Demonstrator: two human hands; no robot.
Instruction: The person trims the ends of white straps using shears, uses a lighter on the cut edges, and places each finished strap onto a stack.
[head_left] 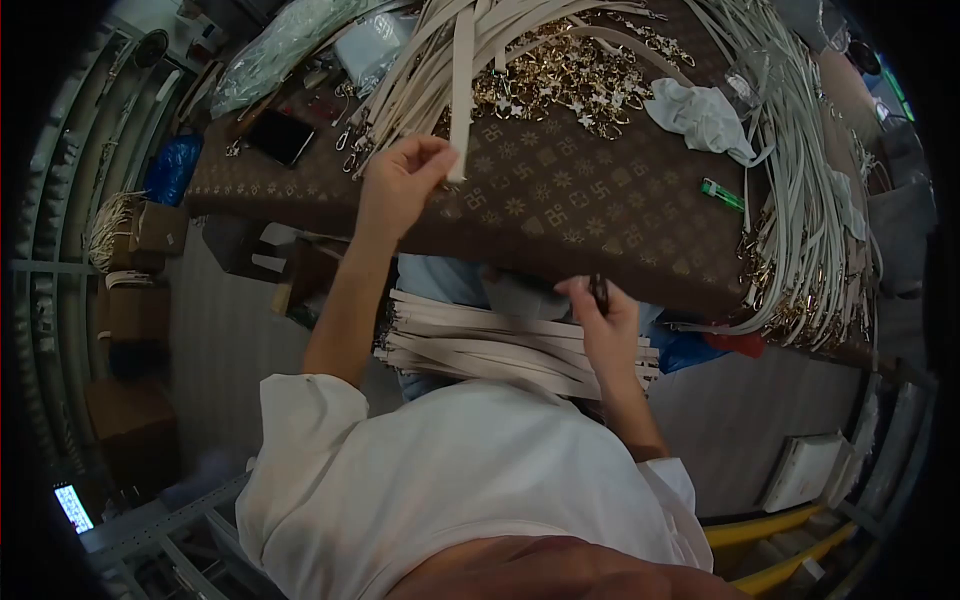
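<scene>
My left hand [398, 188] is at the front part of the table, thumb and fingers pinched at the lower end of a flat beige strap [462, 90]. The strap runs up from there to a heap of similar straps [415, 85]. My right hand [610, 325] is lower, above my lap, its fingers closed around a small dark object [599, 291] whose kind I cannot make out. Beneath and between the hands, a bundle of beige straps [480, 345] lies across my lap. Beyond the left hand is a pile of gold-coloured metal clasps [560, 80].
A brown patterned cloth [560, 195] covers the table. On it lie a phone [279, 136], a green lighter [722, 194], a crumpled white cloth [700, 115] and plastic bags [370, 50]. Pale straps with clasps [815, 220] hang over the right side. Cardboard boxes [140, 310] stand at left.
</scene>
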